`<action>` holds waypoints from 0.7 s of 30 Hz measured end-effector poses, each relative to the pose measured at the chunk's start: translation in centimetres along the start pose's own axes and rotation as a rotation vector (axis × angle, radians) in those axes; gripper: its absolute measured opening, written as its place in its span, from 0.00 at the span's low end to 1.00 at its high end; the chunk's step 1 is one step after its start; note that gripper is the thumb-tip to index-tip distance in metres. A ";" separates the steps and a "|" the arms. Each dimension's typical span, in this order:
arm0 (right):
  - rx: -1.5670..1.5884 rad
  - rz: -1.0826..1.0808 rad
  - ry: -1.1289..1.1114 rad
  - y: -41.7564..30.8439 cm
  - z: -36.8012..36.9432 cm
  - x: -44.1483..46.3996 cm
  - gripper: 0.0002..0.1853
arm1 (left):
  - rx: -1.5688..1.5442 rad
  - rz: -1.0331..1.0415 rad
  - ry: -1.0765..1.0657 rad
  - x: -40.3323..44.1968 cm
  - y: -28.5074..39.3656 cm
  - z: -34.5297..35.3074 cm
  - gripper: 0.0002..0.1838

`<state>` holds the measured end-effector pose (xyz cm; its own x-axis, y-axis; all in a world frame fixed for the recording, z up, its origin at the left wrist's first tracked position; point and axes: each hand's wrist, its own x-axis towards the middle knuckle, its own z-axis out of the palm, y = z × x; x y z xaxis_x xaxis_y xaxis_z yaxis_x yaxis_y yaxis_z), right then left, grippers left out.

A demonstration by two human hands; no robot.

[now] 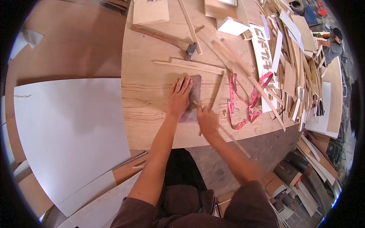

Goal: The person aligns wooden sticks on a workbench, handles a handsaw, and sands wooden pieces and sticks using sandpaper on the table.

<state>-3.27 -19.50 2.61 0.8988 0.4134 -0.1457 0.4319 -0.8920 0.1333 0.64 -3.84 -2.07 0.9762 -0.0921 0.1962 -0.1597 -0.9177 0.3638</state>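
Note:
A purplish-brown sheet that looks like sandpaper (pixel 195 90) lies flat on the plywood tabletop (pixel 146 110). My left hand (pixel 178 98) rests on its left side, palm down with the fingers stretched out. Closed around a thin wooden stick (pixel 236 143), my right hand (pixel 207 119) is at the sheet's right edge, slightly blurred. One end of the stick touches or hovers over the sheet; the other slants down past the table's front edge. Thin wood strips (pixel 197 67) meet at a corner just beyond the sheet.
A hammer (pixel 161 37) lies farther back. Right of my hands is a curled pink measuring tape (pixel 232 93). Scrap wood (pixel 291 76) is heaped at the right, with another person (pixel 334 49) beyond. A large white board (pixel 72 133) stands left of the table.

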 end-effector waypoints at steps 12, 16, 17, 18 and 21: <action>0.004 -0.278 -0.051 -0.9 -0.6 -2.7 0.21 | -0.036 0.002 0.029 0.0 0.3 -0.1 0.31; 0.043 -0.001 0.057 0.0 0.8 -0.2 0.20 | -0.002 0.011 -0.009 0.0 0.2 -0.5 0.31; -0.057 0.011 0.017 -1.5 1.2 -1.1 0.21 | -0.005 0.009 -0.011 -0.1 0.3 -0.7 0.31; -0.060 0.012 0.022 -1.5 1.0 -1.8 0.21 | -0.002 0.018 0.000 0.0 0.1 -0.5 0.31; 0.028 -0.308 -0.084 0.2 -1.3 -1.8 0.22 | 0.022 0.029 -0.011 0.2 0.2 -0.9 0.31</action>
<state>-4.65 -20.21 4.16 0.7160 0.6495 -0.2559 0.6796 -0.7323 0.0429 0.63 -3.68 -1.13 0.9728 -0.1230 0.1962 -0.1848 -0.9228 0.3381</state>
